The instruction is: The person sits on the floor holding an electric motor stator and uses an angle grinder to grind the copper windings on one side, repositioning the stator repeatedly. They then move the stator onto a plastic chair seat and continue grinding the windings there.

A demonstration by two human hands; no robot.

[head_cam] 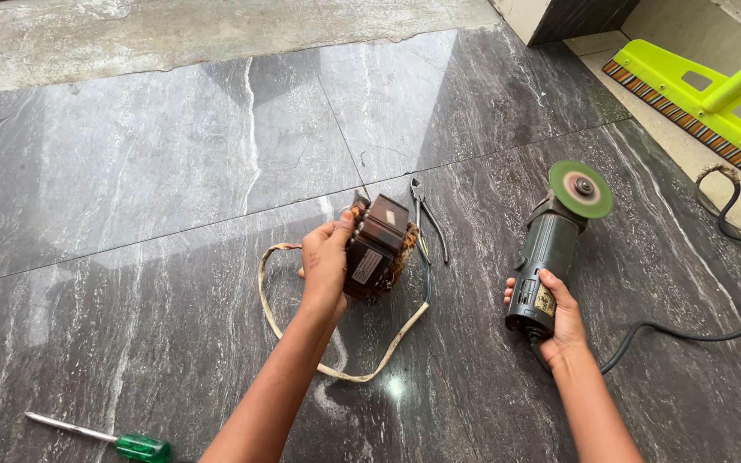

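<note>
Nearest, a green-handled screwdriver (135, 446) lies on the floor (130, 171). A dense, rigid transformer core (376, 247) is clasped upright by the left hand (326, 267); the angle grinder (551, 253) body, probably heavy, is gripped low by the right hand (559, 321).

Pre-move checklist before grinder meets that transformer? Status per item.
1. Left hand grip on the transformer: ok, held up off the floor.
2. Right hand grip on the angle grinder: ok, around the rear body.
3. Grinder disc clear of the transformer: ok, apart.
4. Disc guard: cannot tell.
5. Power cord clear of the disc: ok, trails off right.
6. Pliers out of the way: not ok, lying right behind the transformer.
</note>
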